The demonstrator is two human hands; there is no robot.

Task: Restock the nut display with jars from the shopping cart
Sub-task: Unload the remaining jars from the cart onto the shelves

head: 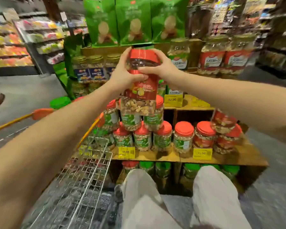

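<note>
Wooden stepped shelf (165, 155) behind — left hand (122, 75), right hand (163, 68) curled round clear plastic jar (139, 98), round red lid (144, 55).

Both bare arms reach forward and up, meeting in front of the chest. The left forearm (56, 138) rises from the lower left, and the right forearm (221, 96) comes in from the right edge. The left hand (122, 71) and right hand (163, 66) grip a jar (139, 90) from opposite sides near its top. Fingers (144, 69) of the right hand curl across its front, with the left thumb just beneath them. Two legs in light trousers (139, 195) show below.
</note>
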